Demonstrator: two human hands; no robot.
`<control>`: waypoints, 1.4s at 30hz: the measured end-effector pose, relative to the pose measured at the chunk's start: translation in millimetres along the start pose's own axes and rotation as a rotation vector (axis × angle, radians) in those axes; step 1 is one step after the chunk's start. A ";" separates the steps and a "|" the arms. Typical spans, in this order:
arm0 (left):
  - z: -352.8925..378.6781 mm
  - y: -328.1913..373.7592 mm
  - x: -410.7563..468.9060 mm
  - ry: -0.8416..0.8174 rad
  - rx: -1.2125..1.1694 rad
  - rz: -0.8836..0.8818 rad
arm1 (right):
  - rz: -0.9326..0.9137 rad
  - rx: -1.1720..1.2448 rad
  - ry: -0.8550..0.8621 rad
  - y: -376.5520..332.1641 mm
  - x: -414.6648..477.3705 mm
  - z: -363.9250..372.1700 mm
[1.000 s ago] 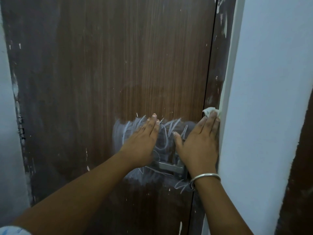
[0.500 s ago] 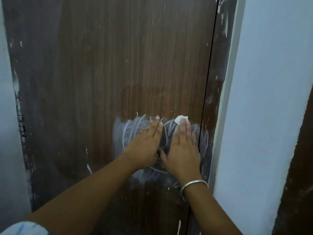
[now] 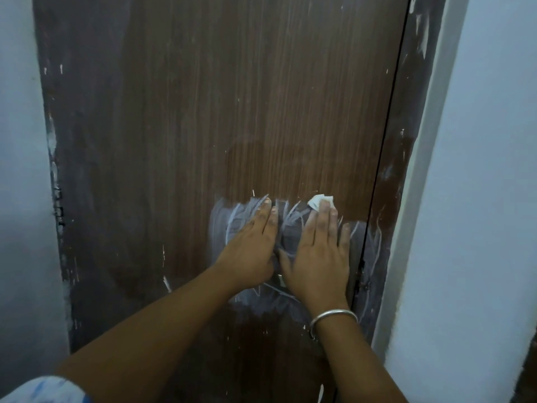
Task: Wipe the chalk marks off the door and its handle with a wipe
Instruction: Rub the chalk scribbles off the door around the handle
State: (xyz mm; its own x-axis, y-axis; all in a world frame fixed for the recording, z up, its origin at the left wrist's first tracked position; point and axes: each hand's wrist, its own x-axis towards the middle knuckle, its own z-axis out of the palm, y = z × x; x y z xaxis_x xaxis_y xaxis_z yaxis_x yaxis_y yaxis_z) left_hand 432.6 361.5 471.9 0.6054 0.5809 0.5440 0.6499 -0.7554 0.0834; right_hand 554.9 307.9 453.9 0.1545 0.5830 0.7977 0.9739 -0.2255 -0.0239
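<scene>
The brown wooden door [image 3: 261, 97] stands shut, its long axis upright (the wide lens tilts it a little), and its right edge meets the dark door frame [image 3: 406, 141]. The chalk marks [image 3: 238, 219] form a smeared grey-white patch with sharper white strokes at mid-height near that edge, some of them running onto the frame.

Both hands lie flat on the patch, fingers pointing up. The left hand [image 3: 250, 251] has its fingers straight and close together, palm on the door. The right hand [image 3: 319, 257], just beside it, also has straight fingers [image 3: 325, 216] held together, the little finger slightly apart, and they press the white wipe [image 3: 318, 200] to the door. Only a crumpled corner of the wipe shows above the fingertips, wider than tall; its full shape is hidden.

Of the handle [image 3: 281, 282], a sliver of metal shows between the heels of the hands; which way it points cannot be told. A silver bangle [image 3: 334, 315] circles the right wrist.
</scene>
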 end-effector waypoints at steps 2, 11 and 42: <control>1.0 -3.0 -1.1 0.009 0.015 0.010 | 0.022 0.050 0.000 -8.6 2.2 1.2; -0.2 -25.8 -8.5 0.014 0.043 -0.002 | 0.021 -0.049 0.021 -21.9 17.8 2.7; -2.6 -50.6 -19.8 0.018 -0.010 -0.093 | -0.142 -0.079 -0.060 -51.9 15.0 21.7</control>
State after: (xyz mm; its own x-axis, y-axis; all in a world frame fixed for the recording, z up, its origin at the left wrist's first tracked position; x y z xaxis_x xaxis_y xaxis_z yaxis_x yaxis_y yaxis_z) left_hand 386.6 387.4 459.1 0.5337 0.6434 0.5487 0.6986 -0.7012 0.1426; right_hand 510.3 345.2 454.0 0.0285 0.6585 0.7521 0.9710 -0.1968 0.1355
